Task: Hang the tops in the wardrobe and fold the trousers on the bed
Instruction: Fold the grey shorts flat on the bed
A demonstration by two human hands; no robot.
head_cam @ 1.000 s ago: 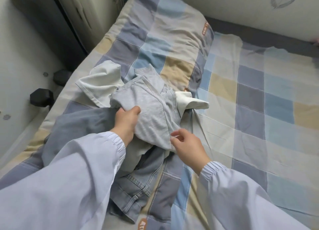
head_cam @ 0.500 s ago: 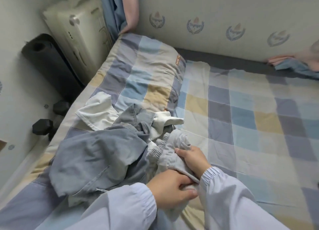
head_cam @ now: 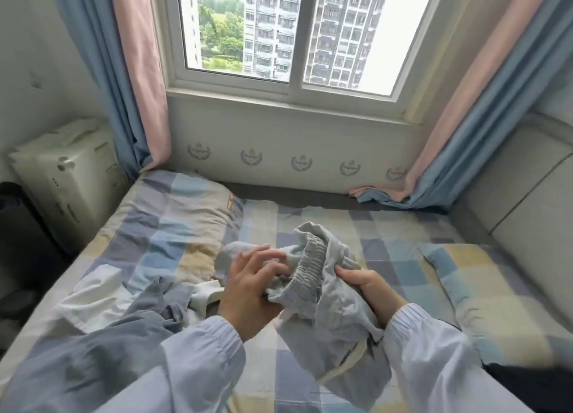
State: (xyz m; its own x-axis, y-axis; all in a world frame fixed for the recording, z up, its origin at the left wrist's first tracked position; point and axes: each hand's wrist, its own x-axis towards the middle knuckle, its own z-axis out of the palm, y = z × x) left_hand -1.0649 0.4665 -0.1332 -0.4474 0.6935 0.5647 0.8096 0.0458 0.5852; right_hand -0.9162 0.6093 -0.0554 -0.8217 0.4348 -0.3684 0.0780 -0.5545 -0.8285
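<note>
Light grey trousers [head_cam: 335, 316] with an elastic waistband are lifted above the bed [head_cam: 387, 251]. My right hand [head_cam: 362, 285] grips the fabric just below the waistband on the right. My left hand [head_cam: 251, 285] touches the waistband's left side, fingers partly spread; its grip is blurred. To the lower left on the bed lies a heap of clothes: a blue-grey garment [head_cam: 102, 347] and a white top [head_cam: 93, 294]. The wardrobe is out of view.
A checked pillow [head_cam: 173, 214] lies at the bed's left end, another [head_cam: 483, 276] at the right by a grey padded headboard [head_cam: 527, 201]. A white appliance [head_cam: 68, 177] stands left of the bed. Curtains [head_cam: 136, 81] frame the window behind.
I have lifted the grey trousers off the clothes heap and raised them; my head has tilted up, bringing the window into view. My hands moved apart along the waistband.
</note>
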